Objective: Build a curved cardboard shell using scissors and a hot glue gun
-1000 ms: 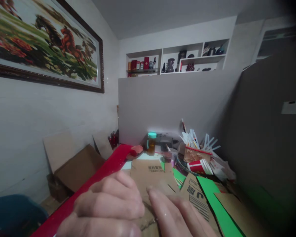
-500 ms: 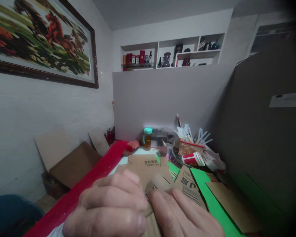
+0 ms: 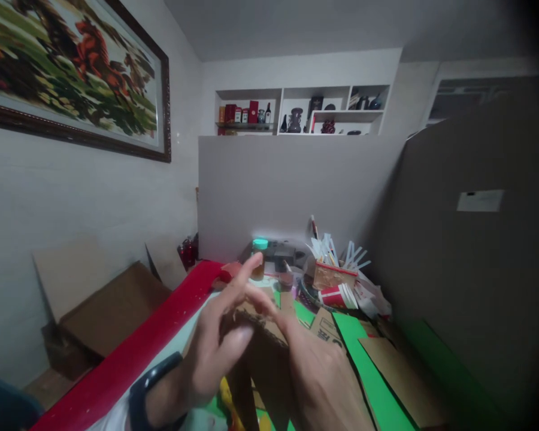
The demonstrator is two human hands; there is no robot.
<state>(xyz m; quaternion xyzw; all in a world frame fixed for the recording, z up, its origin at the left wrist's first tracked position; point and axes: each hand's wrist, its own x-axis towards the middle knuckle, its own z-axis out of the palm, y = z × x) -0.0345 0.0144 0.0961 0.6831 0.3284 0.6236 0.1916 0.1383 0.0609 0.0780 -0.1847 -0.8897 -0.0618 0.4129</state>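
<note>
A brown cardboard piece [image 3: 269,365] stands tilted up between my hands, its torn top edge showing rough layers. My left hand [image 3: 211,341], with a dark band at the wrist, holds its left side; the thumb lies near the board and the index finger points up and away. On the right side, my right hand [image 3: 318,365] grips the same piece, its index finger reaching along the top edge toward the left hand. The right thumb and lower fingers are hidden. Behind, another printed cardboard piece [image 3: 327,328] lies on the table.
Green sheets [image 3: 377,371] and a flat cardboard strip [image 3: 399,377] lie to the right. Farther back are a jar with a teal lid [image 3: 260,244], a box of white strips [image 3: 335,275] and red paper cups [image 3: 336,296]. A red border [image 3: 130,359] runs along the left.
Both hands have lifted from pressing low on the cardboard, and the piece now stands tilted up between them. My left index finger has straightened. The view has shifted slightly.
</note>
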